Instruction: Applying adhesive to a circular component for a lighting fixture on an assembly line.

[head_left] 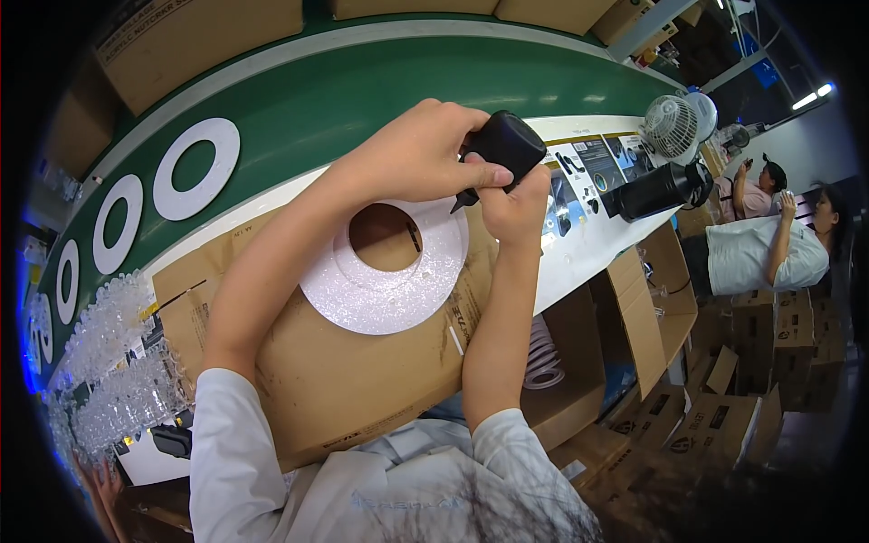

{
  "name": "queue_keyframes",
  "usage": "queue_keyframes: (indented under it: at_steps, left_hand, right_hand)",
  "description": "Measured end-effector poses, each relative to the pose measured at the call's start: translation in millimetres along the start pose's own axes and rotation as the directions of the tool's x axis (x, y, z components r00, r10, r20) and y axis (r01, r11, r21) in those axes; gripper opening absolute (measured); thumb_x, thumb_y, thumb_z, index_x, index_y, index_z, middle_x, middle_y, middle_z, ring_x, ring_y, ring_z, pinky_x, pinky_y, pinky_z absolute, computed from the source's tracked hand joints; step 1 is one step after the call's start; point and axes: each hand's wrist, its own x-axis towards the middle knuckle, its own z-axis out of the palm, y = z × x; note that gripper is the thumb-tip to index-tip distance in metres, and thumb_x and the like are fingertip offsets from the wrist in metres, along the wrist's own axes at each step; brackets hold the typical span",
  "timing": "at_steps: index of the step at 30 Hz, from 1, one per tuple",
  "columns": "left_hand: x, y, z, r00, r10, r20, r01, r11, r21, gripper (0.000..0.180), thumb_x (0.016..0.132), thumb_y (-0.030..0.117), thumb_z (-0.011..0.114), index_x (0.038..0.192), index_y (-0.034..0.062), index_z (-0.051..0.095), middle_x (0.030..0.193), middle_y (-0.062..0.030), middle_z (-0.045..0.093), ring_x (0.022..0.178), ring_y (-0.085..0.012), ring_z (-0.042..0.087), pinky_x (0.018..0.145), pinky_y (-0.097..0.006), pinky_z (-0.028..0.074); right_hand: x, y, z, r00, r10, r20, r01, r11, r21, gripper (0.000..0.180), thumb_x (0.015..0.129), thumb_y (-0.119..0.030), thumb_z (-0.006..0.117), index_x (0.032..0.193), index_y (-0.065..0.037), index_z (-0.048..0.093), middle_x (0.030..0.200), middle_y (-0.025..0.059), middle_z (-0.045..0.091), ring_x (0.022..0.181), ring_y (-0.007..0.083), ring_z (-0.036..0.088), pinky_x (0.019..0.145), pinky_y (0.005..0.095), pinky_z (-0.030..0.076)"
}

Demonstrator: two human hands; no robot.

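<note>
Both hands hold a black plastic part [507, 145] above a cardboard sheet [353, 380]. My left hand [416, 154] wraps over its near side, fingers curled on it. My right hand [511, 204] grips it from below, thumb and fingers pinched at a thin black tip that points down. Under the hands lies a white sparkly ring [380, 290] with a round hole, flat on the cardboard.
White flat rings [195, 167] lie in a row on a green conveyor belt [362, 90]. Clear plastic pieces [118, 362] pile at the left. A black cylinder [656, 190] and a small fan [670, 127] stand at the right. Open cardboard boxes [652, 308] sit below; two seated people [769, 244] are at the far right.
</note>
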Motion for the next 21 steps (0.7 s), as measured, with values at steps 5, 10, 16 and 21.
queue_keyframes:
  at_steps: [5, 10, 16, 21]
  left_hand:
    - [1.3, 5.9, -4.1, 0.996, -0.063, 0.063, 0.062, 0.998, 0.006, 0.033, 0.078, 0.024, 0.077, 0.097, -0.0022, 0.067, 0.075, -0.0129, 0.066, 0.069, -0.0225, 0.063, 0.067, -0.033, 0.048]
    - [-0.4, 13.7, -6.7, 0.984, -0.129, 0.119, 0.131, 0.991, -0.013, 0.037, 0.078, 0.019, 0.076, 0.107, -0.0025, 0.067, 0.089, -0.0151, 0.072, 0.087, -0.0235, 0.070, 0.082, -0.034, 0.052]
    - [-0.7, 18.6, -4.9, 0.971, -0.179, 0.157, 0.192, 0.978, -0.076, 0.038, 0.079, 0.020, 0.077, 0.108, -0.0032, 0.068, 0.093, -0.0140, 0.073, 0.090, -0.0218, 0.070, 0.087, -0.034, 0.053]
    - [-0.3, 21.1, -6.2, 0.961, -0.243, 0.129, 0.254, 0.964, -0.081, 0.034, 0.076, 0.020, 0.079, 0.099, -0.0040, 0.072, 0.086, -0.0123, 0.073, 0.082, -0.0172, 0.070, 0.079, -0.031, 0.055]
  right_hand:
    - [1.4, 0.2, -1.3, 1.000, -0.006, 0.021, 0.008, 0.999, -0.050, 0.018, 0.078, -0.011, 0.073, 0.085, 0.005, 0.070, 0.065, 0.0089, 0.069, 0.059, 0.0130, 0.065, 0.055, 0.0282, 0.050]
    - [-0.7, -10.6, -2.7, 0.999, 0.038, 0.035, -0.035, 0.997, -0.069, 0.019, 0.076, -0.009, 0.074, 0.089, 0.004, 0.068, 0.073, 0.0069, 0.069, 0.066, 0.0125, 0.065, 0.060, 0.0277, 0.052]
    - [-3.5, -8.8, -18.3, 0.980, 0.119, 0.158, -0.112, 0.992, -0.054, 0.026, 0.074, -0.009, 0.075, 0.095, 0.002, 0.064, 0.083, 0.0049, 0.068, 0.074, 0.0124, 0.064, 0.067, 0.0278, 0.053]
    - [-6.0, -6.5, -19.9, 0.974, 0.142, 0.175, -0.146, 0.989, 0.009, 0.030, 0.075, -0.011, 0.074, 0.100, 0.002, 0.063, 0.088, 0.0060, 0.068, 0.079, 0.0131, 0.064, 0.069, 0.0279, 0.053]
